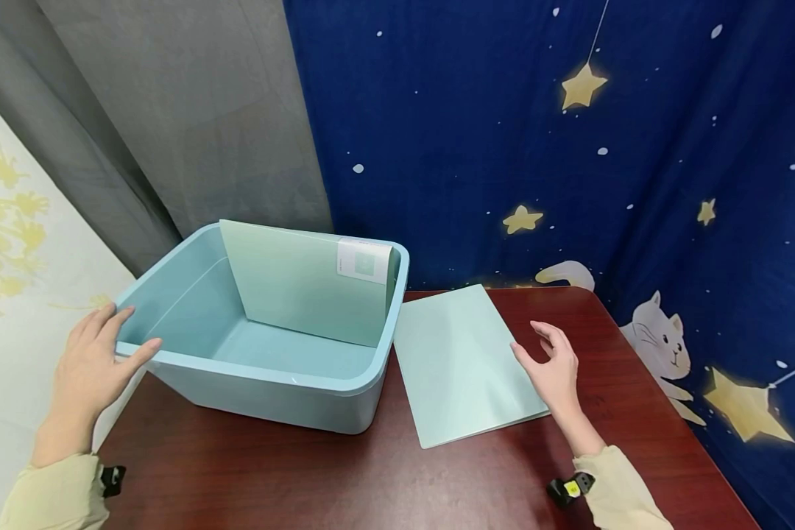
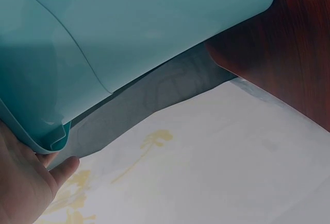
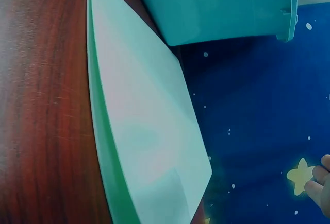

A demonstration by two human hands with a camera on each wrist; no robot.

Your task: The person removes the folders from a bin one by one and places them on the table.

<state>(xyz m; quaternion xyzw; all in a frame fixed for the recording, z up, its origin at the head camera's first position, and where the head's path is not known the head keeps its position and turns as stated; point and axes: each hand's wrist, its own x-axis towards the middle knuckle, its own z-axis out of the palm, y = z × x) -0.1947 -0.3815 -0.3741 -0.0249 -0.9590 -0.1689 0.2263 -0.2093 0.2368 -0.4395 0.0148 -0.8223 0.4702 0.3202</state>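
Note:
A light blue plastic bin (image 1: 258, 379) stands on the left part of the table. My left hand (image 1: 96, 361) rests at its front left corner, thumb and fingers spread along the rim; in the left wrist view the hand (image 2: 23, 180) lies against the rim's outer side. Inside the bin a pale green folder (image 1: 298, 283) with a white label leans upright against the back wall. A second pale green folder (image 1: 467, 368) lies flat right of the bin, its edge gaping slightly in the right wrist view. My right hand (image 1: 556, 368), fingers apart and holding nothing, hovers by its right edge.
The dark red wooden table (image 1: 450, 486) ends at a rounded corner behind the right hand. Behind it hang a grey curtain (image 1: 225, 110) and a blue star-patterned curtain (image 1: 464, 147). White cloth with yellow print (image 1: 13, 294) is at the left.

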